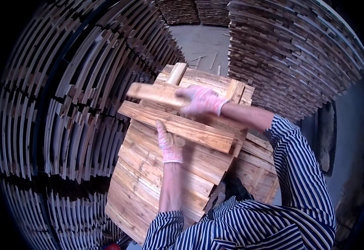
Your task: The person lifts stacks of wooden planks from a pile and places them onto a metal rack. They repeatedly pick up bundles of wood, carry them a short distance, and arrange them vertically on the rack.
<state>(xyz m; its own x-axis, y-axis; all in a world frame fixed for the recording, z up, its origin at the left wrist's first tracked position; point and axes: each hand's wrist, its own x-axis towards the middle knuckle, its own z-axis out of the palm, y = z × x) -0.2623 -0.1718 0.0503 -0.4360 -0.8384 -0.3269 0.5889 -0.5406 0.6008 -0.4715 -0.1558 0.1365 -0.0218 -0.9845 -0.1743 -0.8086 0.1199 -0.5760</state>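
Observation:
Both hands wear pink-and-white knit gloves. My right hand [203, 100] is closed on the right end of a short wooden board [155, 93], slightly smeared by motion, its fingertips partly hidden. Just nearer lies a longer wooden plank [182, 126], slanting down to the right across the stack. At that plank's near edge, my left hand [170, 143] grips it, with one digit up against its side and the others out of sight. Beneath them is a stack of flat, light-brown boards [140, 166], laid side by side.
Two short crosspieces [176, 73] [234, 91] sit on the stack's far part. Tall racks of piled wood strips [88, 83] rise on the left, and a dense wall of stacked wood [290, 54] on the right. More boards [259, 166] stand at the right. Loose slivers [213, 61] litter the grey floor beyond.

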